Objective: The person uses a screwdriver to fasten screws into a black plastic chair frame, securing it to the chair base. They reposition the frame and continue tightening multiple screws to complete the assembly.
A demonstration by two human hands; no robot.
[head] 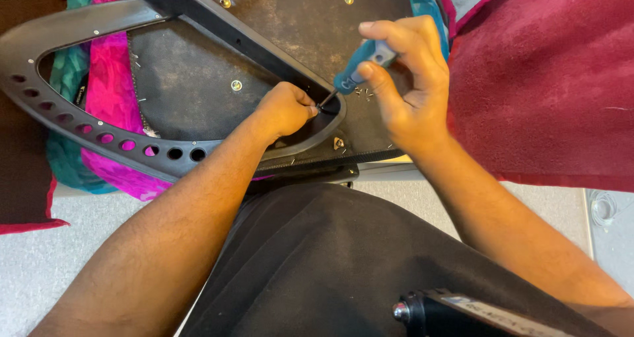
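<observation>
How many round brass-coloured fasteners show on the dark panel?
3: one at the top beside the black frame, one at top centre, one mid-panel left of the left hand. The hands may hide others.

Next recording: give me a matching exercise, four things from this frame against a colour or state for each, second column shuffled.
Things:
1. screwdriver
2. left hand
3. curved frame piece
4. cloth on the right

Colours or states:
A. dark red
B. closed in a fist at the screwdriver's tip
C. grey, with a row of round holes
D. teal handle, gripped by the right hand

Pairs: 1-D, 2-B, 3-C, 4-A
</observation>
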